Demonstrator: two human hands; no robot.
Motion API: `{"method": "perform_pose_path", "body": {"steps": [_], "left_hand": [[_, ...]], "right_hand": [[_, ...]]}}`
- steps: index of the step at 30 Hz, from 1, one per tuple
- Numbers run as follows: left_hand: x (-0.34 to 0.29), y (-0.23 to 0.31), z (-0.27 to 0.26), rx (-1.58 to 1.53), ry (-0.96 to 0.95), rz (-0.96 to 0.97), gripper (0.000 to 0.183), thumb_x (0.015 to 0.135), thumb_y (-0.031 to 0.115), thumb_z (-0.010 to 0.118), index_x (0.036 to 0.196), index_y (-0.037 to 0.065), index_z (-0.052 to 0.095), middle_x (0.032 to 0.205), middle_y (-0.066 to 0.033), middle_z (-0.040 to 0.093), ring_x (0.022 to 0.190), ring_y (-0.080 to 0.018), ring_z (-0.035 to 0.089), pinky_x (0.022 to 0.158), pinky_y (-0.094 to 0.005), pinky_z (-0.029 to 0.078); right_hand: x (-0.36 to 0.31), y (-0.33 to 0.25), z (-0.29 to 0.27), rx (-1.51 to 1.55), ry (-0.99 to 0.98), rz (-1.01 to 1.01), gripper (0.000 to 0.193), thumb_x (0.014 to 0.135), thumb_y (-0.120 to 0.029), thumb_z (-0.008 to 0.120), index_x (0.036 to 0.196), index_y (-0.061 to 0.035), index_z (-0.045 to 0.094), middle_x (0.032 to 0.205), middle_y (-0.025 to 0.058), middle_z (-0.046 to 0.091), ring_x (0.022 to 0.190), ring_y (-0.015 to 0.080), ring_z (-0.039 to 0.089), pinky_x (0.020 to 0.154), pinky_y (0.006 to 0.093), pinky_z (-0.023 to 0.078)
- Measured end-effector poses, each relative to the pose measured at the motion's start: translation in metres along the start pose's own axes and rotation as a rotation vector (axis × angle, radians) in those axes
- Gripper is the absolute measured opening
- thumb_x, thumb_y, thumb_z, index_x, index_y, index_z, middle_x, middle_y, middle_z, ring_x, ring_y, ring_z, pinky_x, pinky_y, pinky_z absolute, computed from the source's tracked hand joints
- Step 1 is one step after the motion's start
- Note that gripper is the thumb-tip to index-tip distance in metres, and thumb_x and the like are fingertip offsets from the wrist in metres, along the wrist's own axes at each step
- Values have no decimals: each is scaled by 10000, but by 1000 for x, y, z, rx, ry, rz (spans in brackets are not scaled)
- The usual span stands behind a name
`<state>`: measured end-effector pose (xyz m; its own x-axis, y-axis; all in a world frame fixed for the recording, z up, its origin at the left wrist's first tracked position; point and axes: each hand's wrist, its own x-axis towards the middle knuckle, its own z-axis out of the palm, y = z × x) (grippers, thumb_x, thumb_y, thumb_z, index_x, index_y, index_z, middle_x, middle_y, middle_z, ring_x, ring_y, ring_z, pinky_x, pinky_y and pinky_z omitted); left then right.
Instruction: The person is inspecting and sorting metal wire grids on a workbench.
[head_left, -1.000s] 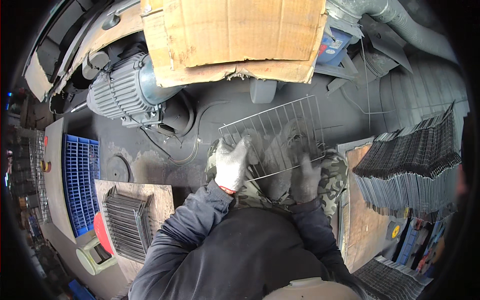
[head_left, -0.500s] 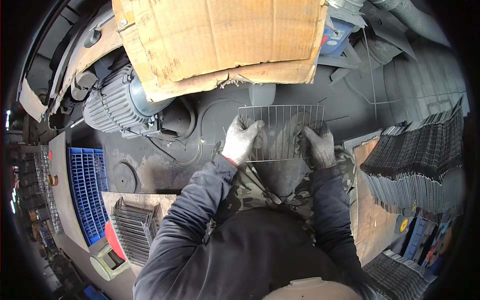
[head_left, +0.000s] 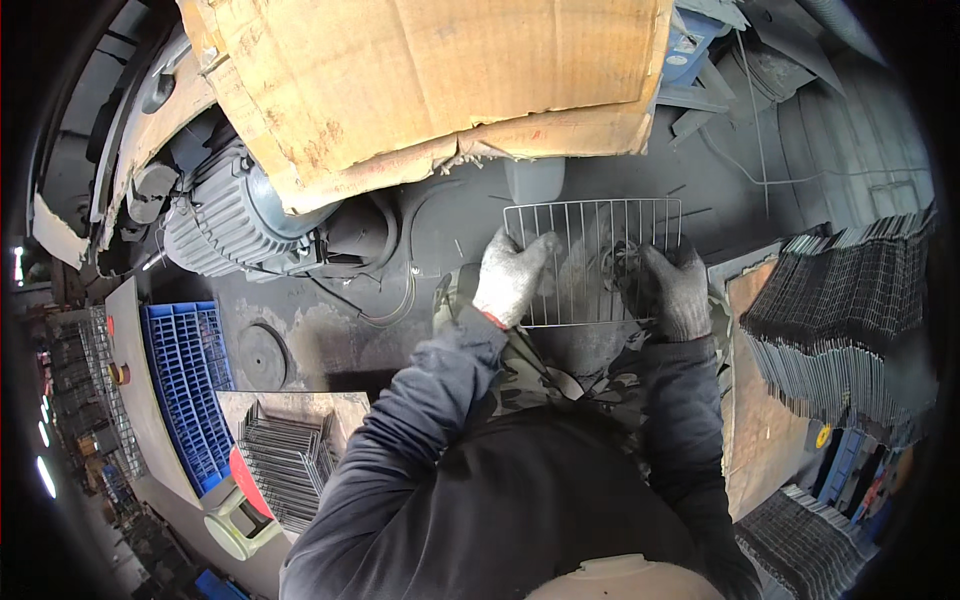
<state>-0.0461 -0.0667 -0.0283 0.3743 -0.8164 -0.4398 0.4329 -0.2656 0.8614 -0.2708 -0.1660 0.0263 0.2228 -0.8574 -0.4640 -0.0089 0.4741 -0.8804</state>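
A thin wire rack (head_left: 598,262) with parallel bars is held up in front of me, over my lap. My left hand (head_left: 512,275), in a pale grey work glove, grips its left edge with the thumb across the bars. On the opposite edge, my right hand (head_left: 678,292) closes in a darker, sooty glove. Part of the fingers of both hands is behind the rack. Through the bars I see dark, dusty surfaces and camouflage trousers (head_left: 520,365).
Cardboard (head_left: 430,80) hangs ahead, beside an electric motor (head_left: 225,215) at left. Tall stacks of wire racks (head_left: 840,310) stand on a board at right. More wire racks (head_left: 285,460) lie at left, near a blue plastic crate (head_left: 190,390) and a green stool (head_left: 235,530).
The rack and both hands appear farther right in the picture, still in the same grip. The surroundings have shifted too, with the cardboard's left edge farther left and both side stacks farther right.
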Motion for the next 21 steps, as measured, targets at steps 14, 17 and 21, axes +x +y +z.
{"method": "perform_pose_path", "body": {"steps": [14,17,21], "left_hand": [[2,34,-15,-167,-143,-248,319,1008,137,758,1231,-31,603,939,-109,719,690,-203,719,574,-350,621],[-11,40,-17,-272,-125,-250,340,1013,137,733,1278,-19,588,970,-127,719,699,-237,720,588,-388,629],[-19,44,-119,-216,71,-300,269,1039,178,649,1252,18,616,961,-112,716,722,-253,713,662,-422,646]], "right_hand": [[-13,-31,-14,52,-26,53,272,1012,-104,641,1204,65,732,1094,149,789,879,221,770,800,298,604],[-10,-29,-18,13,26,41,274,1018,-141,650,1199,43,744,1127,133,776,855,213,752,763,291,585],[-6,-12,76,-397,-266,-55,338,1003,-289,715,1096,30,780,905,75,759,732,162,701,625,330,546]]}}
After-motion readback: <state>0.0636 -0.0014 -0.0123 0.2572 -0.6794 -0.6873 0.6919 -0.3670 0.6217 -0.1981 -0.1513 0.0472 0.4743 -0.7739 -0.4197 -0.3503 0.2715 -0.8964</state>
